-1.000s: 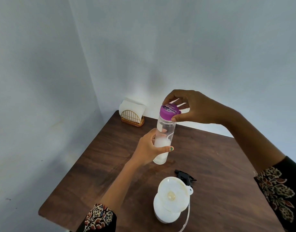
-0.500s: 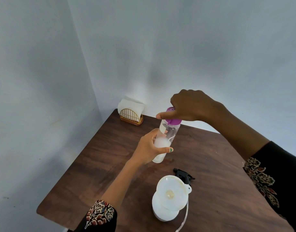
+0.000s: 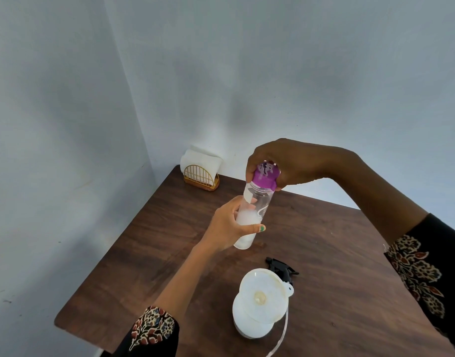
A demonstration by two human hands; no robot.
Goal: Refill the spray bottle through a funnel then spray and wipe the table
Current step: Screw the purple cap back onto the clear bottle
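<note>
Currently left hand (image 3: 227,225) wraps the lower body of the clear bottle (image 3: 249,217), thumb across the front, forearm reaching up from bottom centre, bottle held slightly tilted above the brown table (image 3: 350,253). Right hand (image 3: 285,163) comes in from the right, elbow high, wrist bent down, fingers curled over the purple cap (image 3: 265,177) from above. White funnel (image 3: 263,296) sits in the white spray bottle (image 3: 247,328) near the front table edge, black trigger head (image 3: 281,269) lying just behind it; napkin holder (image 3: 201,173) at the far corner.
</note>
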